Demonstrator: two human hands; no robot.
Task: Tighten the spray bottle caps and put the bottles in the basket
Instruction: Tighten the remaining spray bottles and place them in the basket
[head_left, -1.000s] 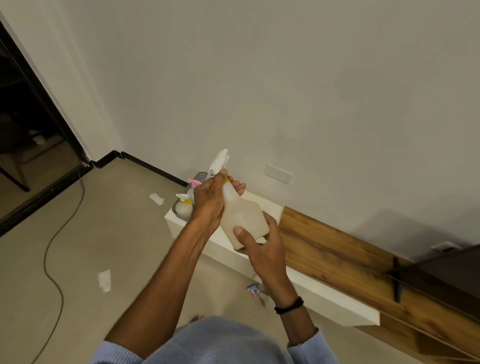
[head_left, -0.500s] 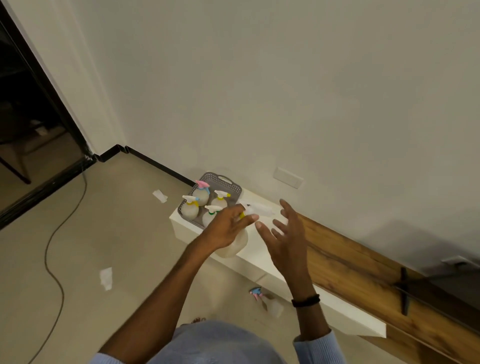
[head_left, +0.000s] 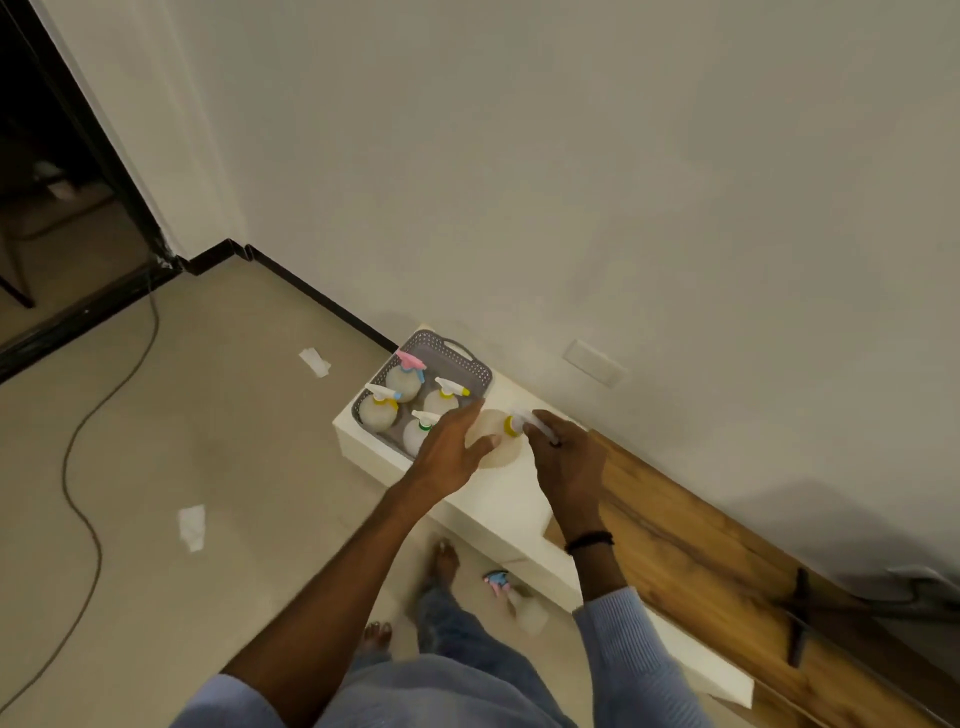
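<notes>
Grey basket (head_left: 470, 358) on white ledge (head_left: 519, 512), holding four spray bottles. Fifth bottle (head_left: 491, 434) just right of basket, left hand (head_left: 452, 449) spread against its body, right hand (head_left: 569, 460) gripping its white spray head (head_left: 522, 418). Another bottle (head_left: 524, 608) lying on floor below.

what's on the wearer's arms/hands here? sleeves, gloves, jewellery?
Both hands bare, no gloves. Left hand: nothing worn on hand or wrist that shows; pale blue sleeve pushed up past the elbow, forearm uncovered. Right hand: thin black band around the wrist; pale blue ribbed knit sleeve pushed up the forearm. No rings or markings that I can make out.
</notes>
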